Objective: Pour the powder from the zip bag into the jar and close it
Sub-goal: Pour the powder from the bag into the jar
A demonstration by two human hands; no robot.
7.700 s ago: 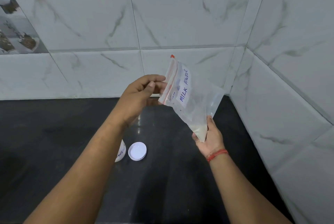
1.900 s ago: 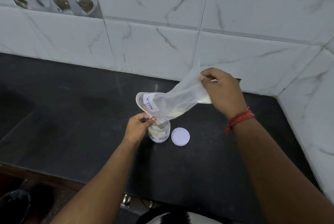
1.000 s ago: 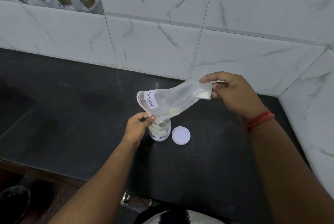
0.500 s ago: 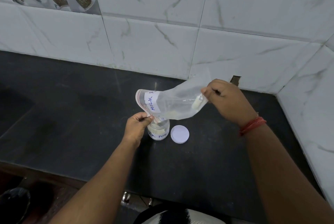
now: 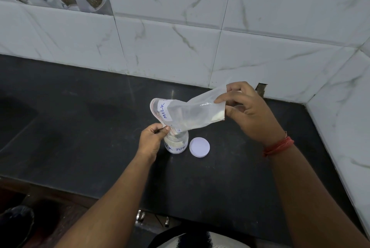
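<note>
A clear zip bag [image 5: 190,112] with a white "MILK" label hangs tilted, its open mouth down over a small clear jar [image 5: 176,143] on the black counter [image 5: 80,127]. White powder lies along the bag's lower edge and in the jar. My left hand [image 5: 153,139] pinches the bag's zip edge right beside the jar's mouth. My right hand [image 5: 248,111] pinches the bag's raised bottom end, up and to the right. The jar's white lid [image 5: 199,147] lies flat on the counter just right of the jar.
White marble tiles [image 5: 200,27] form the back wall and a side wall [image 5: 344,117] closes the right corner. The counter's front edge runs below my arms, with metal handles [image 5: 141,215] under it. A dark object [image 5: 16,221] sits low at the left.
My right hand has shifted its pinch on the bag's bottom end, holding it raised. Powder has slid toward the mouth. My left hand and the jar have stayed put.
</note>
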